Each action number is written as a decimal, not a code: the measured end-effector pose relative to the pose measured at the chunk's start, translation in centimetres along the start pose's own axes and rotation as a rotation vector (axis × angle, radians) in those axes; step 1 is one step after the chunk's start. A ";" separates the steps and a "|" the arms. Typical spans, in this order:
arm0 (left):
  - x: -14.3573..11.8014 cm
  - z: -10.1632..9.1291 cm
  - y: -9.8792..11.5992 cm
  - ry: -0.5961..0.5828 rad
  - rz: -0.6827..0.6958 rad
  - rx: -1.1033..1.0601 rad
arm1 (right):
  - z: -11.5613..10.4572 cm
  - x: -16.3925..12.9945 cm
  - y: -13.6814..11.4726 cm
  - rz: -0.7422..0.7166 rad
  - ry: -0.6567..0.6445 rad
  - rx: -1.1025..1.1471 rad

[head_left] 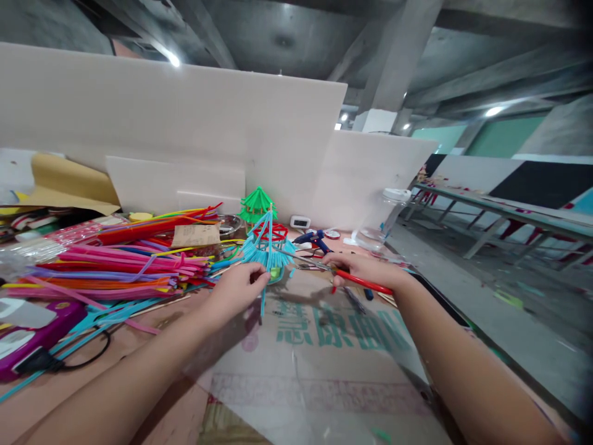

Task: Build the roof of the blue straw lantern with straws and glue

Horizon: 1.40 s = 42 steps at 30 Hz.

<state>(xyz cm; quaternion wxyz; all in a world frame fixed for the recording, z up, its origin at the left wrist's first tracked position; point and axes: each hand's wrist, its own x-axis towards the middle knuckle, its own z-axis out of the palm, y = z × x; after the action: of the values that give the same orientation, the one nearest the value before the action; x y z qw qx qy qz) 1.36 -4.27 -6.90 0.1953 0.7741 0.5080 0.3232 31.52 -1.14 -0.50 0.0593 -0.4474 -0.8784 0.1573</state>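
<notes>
Fingers of the left hand (238,285) pinch the thin stick under a blue straw pagoda roof (267,247), holding it upright above the printed cardboard (324,346) near the middle of the table. Just to the right, the right hand (365,272) is closed around red-handled scissors (345,276), blades pointing left and reaching the roof's fringe. Beyond stand a green pagoda (257,206) and a blue glue gun (312,238); coloured straws (120,262) lie piled on the left
</notes>
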 end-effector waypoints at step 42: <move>0.1 -0.2 -0.4 0.013 0.029 0.056 | -2.3 3.6 -2.7 -0.098 -0.102 -0.058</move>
<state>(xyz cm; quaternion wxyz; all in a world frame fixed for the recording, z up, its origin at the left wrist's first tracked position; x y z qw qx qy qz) 0.99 -3.98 -7.01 0.1653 0.7845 0.5069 0.3168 27.93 0.79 2.46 0.0090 -0.3968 -0.9053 0.1513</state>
